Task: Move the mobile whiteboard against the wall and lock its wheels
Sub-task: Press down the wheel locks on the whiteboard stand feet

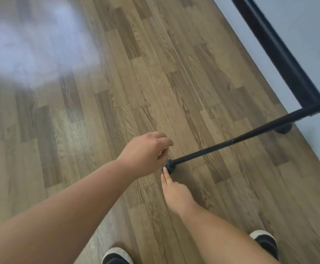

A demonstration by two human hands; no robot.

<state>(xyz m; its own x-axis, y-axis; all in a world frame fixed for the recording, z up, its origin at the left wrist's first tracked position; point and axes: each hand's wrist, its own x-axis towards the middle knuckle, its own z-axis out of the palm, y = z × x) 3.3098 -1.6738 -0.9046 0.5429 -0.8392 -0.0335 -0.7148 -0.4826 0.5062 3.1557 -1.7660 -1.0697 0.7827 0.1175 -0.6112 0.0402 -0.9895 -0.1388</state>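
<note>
The whiteboard stand's black base bar runs low over the floor from lower left to upper right. Its near wheel sits at the bar's end. A second wheel shows close to the white wall. The black upright post rises along that wall. My left hand hovers just left of the near wheel, fingers curled and holding nothing. My right hand reaches from below with straight fingers, their tips touching the near wheel. The board itself is out of view.
Wood-plank floor fills the view, with a bright glare patch at the upper left. My two shoes stand at the bottom edge, behind the near wheel.
</note>
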